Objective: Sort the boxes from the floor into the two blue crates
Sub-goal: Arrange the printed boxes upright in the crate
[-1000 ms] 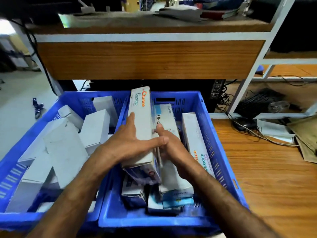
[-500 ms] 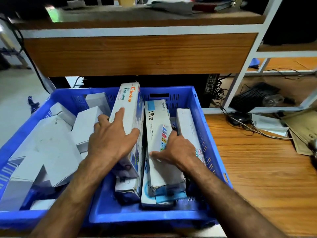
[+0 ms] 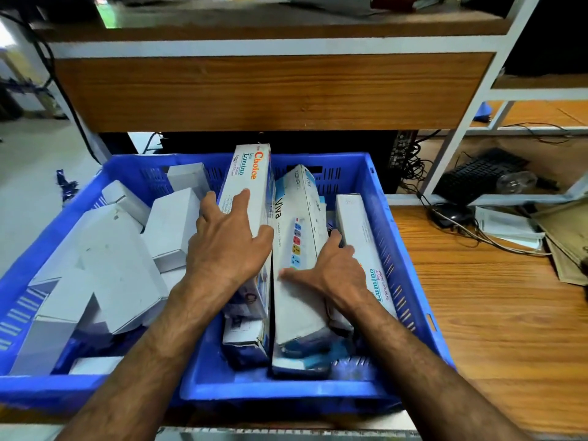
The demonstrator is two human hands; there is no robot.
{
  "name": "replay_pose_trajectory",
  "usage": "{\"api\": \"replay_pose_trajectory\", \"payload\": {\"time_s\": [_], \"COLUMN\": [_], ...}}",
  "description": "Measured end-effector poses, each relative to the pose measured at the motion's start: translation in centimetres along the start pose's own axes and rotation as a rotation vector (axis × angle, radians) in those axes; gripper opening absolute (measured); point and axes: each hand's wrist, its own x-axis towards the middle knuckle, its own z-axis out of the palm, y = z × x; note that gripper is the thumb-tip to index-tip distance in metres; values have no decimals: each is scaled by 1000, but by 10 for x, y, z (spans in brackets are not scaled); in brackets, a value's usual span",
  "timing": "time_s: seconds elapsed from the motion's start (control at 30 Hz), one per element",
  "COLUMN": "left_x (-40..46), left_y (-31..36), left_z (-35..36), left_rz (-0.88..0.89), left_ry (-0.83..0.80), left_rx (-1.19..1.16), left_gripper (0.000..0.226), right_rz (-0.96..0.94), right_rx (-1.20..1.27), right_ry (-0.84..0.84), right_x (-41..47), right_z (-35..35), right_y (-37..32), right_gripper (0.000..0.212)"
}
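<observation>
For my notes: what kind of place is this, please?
Probably an office or electronics storeroom: a desk stands above two crates, a keyboard and mouse lie among cables, and boxes show power sockets.

Left long box (image 3: pixel 247 198): "Choice", "New Lumino". Middle box (image 3: pixel 297 237): "Viva", smaller print beneath illegible. Right box (image 3: pixel 366 249): "Lumino Power Extension Socket", partly blurred. White cartons (image 3: pixel 111 265): no legible marking.
</observation>
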Motion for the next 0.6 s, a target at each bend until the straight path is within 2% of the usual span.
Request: {"api": "replay_pose_trajectory", "payload": {"time_s": [0.17,0.27,0.37,0.5,0.6], "left_x": [0,0,0,-3,-4], "left_y": [1,5,11,15,14], "left_z": [0,-2,-3,-4,-3], "left_rz": [27,39,72,166,201], "left_ry": [5,5,13,93,69], "left_rx": [49,87,119,150,154], "left_gripper": [65,64,61,59,58], "right_rz": [-55,-13,1,19,34], "right_rx": [-83,-110,-140,-85,6], "right_ry": [235,268,273,166,199], "right_x": [-16,-25,-30,-28,-25], "right_z": [-15,-16,-8,1,-9], "right_y": [10,15,16,17,23], "right_gripper": [101,87,88,91,78]}}
